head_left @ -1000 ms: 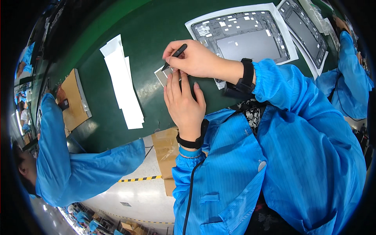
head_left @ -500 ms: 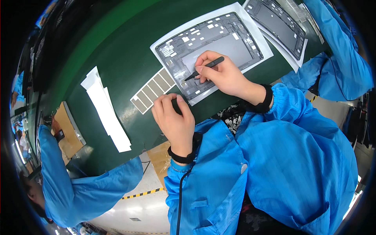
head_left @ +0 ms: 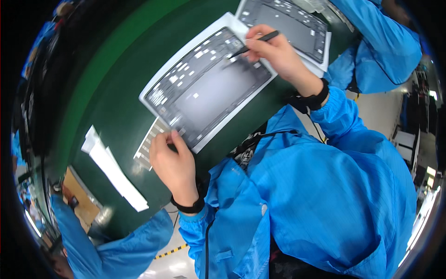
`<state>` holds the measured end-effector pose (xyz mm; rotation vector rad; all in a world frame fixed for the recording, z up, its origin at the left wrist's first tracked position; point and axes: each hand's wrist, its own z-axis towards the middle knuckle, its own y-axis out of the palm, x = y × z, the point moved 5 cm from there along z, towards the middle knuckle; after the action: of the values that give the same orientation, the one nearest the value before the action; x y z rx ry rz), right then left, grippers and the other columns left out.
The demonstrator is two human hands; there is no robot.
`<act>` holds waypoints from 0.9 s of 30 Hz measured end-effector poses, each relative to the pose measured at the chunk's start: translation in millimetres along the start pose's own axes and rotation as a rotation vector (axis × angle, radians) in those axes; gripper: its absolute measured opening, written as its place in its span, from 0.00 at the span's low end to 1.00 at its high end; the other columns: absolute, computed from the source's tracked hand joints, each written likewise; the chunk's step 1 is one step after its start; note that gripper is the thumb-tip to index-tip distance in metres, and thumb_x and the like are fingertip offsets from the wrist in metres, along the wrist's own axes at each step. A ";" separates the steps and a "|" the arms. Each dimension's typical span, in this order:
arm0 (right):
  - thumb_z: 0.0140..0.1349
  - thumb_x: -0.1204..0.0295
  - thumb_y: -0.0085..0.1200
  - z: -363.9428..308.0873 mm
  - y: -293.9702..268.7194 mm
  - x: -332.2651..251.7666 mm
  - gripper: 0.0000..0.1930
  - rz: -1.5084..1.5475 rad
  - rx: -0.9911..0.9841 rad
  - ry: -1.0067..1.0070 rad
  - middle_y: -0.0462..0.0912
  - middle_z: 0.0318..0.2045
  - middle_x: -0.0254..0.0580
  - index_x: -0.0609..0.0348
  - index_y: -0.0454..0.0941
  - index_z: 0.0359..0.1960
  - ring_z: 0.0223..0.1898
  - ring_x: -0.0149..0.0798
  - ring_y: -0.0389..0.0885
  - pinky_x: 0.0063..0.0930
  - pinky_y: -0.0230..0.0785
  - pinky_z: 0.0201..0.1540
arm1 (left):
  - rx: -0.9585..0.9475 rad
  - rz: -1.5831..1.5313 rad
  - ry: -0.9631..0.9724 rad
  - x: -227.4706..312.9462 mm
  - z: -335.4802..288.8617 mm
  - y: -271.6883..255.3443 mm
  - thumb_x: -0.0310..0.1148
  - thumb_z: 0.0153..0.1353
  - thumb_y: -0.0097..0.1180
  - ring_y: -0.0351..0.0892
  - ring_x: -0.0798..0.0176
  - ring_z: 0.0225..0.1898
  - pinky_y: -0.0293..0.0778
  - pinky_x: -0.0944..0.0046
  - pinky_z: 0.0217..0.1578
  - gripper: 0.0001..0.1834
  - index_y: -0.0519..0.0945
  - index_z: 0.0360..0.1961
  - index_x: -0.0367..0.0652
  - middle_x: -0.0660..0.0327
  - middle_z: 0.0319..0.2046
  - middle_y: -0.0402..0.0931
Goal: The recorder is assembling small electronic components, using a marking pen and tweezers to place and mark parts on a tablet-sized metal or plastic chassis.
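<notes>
Dark panel (head_left: 209,93) lies on a white sheet (head_left: 234,24) by the green table's (head_left: 111,107) near edge. Right hand (head_left: 281,56) grips a black pointed tool (head_left: 267,37), tip over the panel; a slip could scratch it. Left hand (head_left: 174,162) is bent-fingered at the grey-strip sheet (head_left: 147,145); grip cannot be determined; careless pressure could skew the sheet. White paper strips (head_left: 116,174) lie leftward. Blue sleeves (head_left: 385,42) flank; striped tape (head_left: 172,251) marks the floor.

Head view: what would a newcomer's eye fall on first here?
Probably the bright blue coat filling the lower right. Next might come the dark panel dotted with white patches, upper middle on the green table, with a black pen-like tool in the right hand at its upper right end. White paper strips stand out at left.
</notes>
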<state>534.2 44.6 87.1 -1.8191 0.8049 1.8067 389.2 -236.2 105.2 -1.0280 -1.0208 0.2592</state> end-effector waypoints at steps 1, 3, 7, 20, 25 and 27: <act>0.67 0.72 0.54 -6.7 -29.0 -2.6 0.08 -0.006 0.061 0.029 0.78 0.28 0.32 0.60 0.73 0.44 0.29 0.27 0.78 0.28 0.77 0.45 | -0.022 -0.011 -0.043 13.2 0.3 2.6 0.29 0.61 0.57 0.76 0.48 0.31 0.69 0.51 0.34 0.07 0.78 0.28 0.36 0.53 0.25 0.75; 0.67 0.72 0.54 -14.0 -70.9 2.5 0.08 0.016 0.081 0.074 0.77 0.28 0.31 0.58 0.72 0.45 0.28 0.26 0.77 0.28 0.76 0.48 | -0.039 -0.047 0.076 39.3 2.1 17.5 0.29 0.61 0.58 0.75 0.48 0.31 0.68 0.51 0.34 0.07 0.77 0.28 0.37 0.54 0.25 0.75; 0.68 0.71 0.53 -23.3 -83.9 3.8 0.08 -0.136 0.028 0.108 0.76 0.25 0.29 0.57 0.72 0.45 0.28 0.25 0.77 0.29 0.76 0.49 | -0.091 -0.140 0.383 105.4 6.3 63.4 0.28 0.61 0.58 0.72 0.50 0.31 0.68 0.54 0.35 0.07 0.76 0.29 0.36 0.54 0.27 0.73; 0.66 0.72 0.55 -20.2 -63.9 6.8 0.08 -0.275 -0.127 0.122 0.81 0.28 0.35 0.61 0.72 0.42 0.30 0.26 0.78 0.23 0.69 0.37 | -0.270 -0.075 0.394 135.6 12.5 134.3 0.28 0.59 0.61 0.67 0.46 0.40 0.66 0.52 0.43 0.09 0.73 0.31 0.36 0.50 0.37 0.68; 0.66 0.71 0.56 -22.1 -59.5 -0.3 0.08 -0.401 -0.087 0.100 0.80 0.27 0.34 0.60 0.72 0.40 0.31 0.26 0.78 0.23 0.69 0.34 | -0.267 -0.066 0.399 136.8 13.4 134.6 0.28 0.59 0.60 0.67 0.46 0.40 0.65 0.53 0.43 0.09 0.73 0.30 0.36 0.50 0.37 0.68; 0.65 0.71 0.56 -22.6 -57.8 -1.9 0.08 -0.426 -0.074 0.084 0.80 0.26 0.33 0.60 0.72 0.40 0.30 0.26 0.77 0.23 0.68 0.34 | -0.268 -0.066 0.396 137.2 13.5 134.7 0.29 0.60 0.60 0.67 0.46 0.40 0.65 0.53 0.43 0.09 0.73 0.30 0.36 0.50 0.37 0.68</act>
<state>590.1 71.6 85.1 -1.9458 0.3427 1.5094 487.5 -72.6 78.0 -1.2258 -0.7375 -0.1381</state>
